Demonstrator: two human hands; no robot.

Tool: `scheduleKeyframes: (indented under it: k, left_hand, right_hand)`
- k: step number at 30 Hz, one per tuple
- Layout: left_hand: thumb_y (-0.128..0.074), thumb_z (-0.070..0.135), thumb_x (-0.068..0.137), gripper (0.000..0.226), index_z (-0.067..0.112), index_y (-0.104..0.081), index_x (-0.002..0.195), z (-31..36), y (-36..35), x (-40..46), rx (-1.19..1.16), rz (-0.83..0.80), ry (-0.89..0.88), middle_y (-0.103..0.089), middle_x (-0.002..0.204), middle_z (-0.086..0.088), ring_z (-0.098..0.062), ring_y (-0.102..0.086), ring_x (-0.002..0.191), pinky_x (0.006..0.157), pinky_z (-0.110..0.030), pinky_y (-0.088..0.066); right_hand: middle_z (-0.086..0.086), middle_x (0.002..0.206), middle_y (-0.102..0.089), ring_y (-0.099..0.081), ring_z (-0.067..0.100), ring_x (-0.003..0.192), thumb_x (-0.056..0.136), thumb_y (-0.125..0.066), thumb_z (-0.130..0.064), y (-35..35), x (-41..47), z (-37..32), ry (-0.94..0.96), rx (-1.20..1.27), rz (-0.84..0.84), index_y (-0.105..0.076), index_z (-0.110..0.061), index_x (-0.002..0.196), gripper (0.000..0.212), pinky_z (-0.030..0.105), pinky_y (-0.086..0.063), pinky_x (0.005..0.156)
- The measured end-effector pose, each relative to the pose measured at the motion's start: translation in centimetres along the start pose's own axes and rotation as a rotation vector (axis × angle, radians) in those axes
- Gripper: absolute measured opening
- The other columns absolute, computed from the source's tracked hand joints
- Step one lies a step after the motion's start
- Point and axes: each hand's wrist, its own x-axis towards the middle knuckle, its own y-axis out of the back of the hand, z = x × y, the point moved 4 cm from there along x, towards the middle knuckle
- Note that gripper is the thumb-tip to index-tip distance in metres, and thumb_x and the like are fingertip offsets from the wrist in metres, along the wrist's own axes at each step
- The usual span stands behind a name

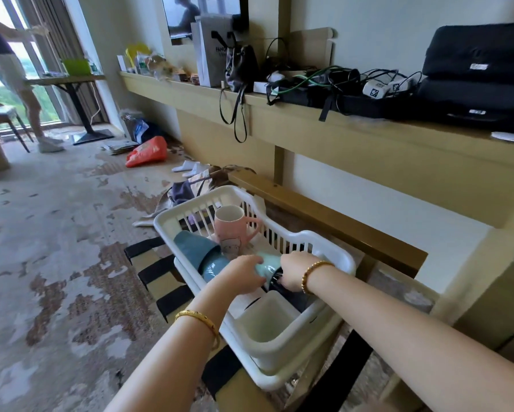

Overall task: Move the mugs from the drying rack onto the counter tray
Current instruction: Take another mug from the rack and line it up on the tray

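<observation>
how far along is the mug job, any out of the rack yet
Nothing looks done yet: no counter tray or moved mug is in view. In hand: the left hand grips a pale mint mug lying in the white drying rack, while the right hand holds a dark item beside it. Still left: the upright pink mug and the tipped-over blue mug.
</observation>
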Motion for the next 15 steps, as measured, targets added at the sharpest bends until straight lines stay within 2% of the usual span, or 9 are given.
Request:
scheduleKeyframes:
  k: [2, 6, 12, 15]
  left_hand:
    - [-0.052, 0.021, 0.090, 0.045, 0.016, -0.044, 0.135, 0.9, -0.4, 0.3, 0.015, -0.039, -0.033, -0.049, 0.136, -0.008, -0.024, -0.049, 0.121, 0.098, -0.030, -0.040]
    - [-0.054, 0.021, 0.088, 0.044, 0.019, -0.047, 0.132, 1.6, -1.0, 0.5, 0.019, -0.052, -0.058, -0.055, 0.129, -0.007, -0.023, -0.053, 0.113, 0.088, -0.026, -0.041]
    - [-0.050, 0.026, 0.093, 0.047, 0.022, -0.040, 0.139, 1.9, -1.2, 0.6, 0.091, -0.012, -0.049, -0.049, 0.138, -0.006, -0.024, -0.049, 0.122, 0.098, -0.031, -0.040]
    - [-0.047, 0.018, 0.095, 0.050, 0.021, -0.033, 0.143, 2.1, -1.4, 0.5, 0.155, -0.019, -0.055, -0.045, 0.143, -0.007, -0.025, -0.045, 0.127, 0.103, -0.033, -0.037]
  right_hand:
    - [0.009, 0.098, -0.060, -0.057, 0.025, 0.088, 0.090, -0.052, -0.023, 0.1, -0.3, 0.1, 0.020, -0.054, -0.069, -0.057, -0.008, 0.111, 0.026, 0.032, -0.046, 0.074]
    - [0.007, 0.084, -0.054, -0.053, 0.020, 0.073, 0.088, -0.050, -0.013, 0.6, -1.1, 1.1, 0.057, -0.108, -0.242, -0.058, -0.005, 0.106, 0.021, 0.025, -0.043, 0.059]
    - [0.011, 0.121, -0.059, -0.058, 0.025, 0.109, 0.089, -0.059, -0.029, 1.0, -2.2, 2.6, 0.048, -0.185, -0.325, -0.051, -0.006, 0.127, 0.045, 0.033, -0.049, 0.089]
    - [0.010, 0.123, -0.059, -0.059, 0.025, 0.110, 0.088, -0.059, -0.027, 0.7, -1.9, 2.7, 0.042, -0.119, -0.280, -0.051, -0.008, 0.127, 0.044, 0.033, -0.051, 0.091]
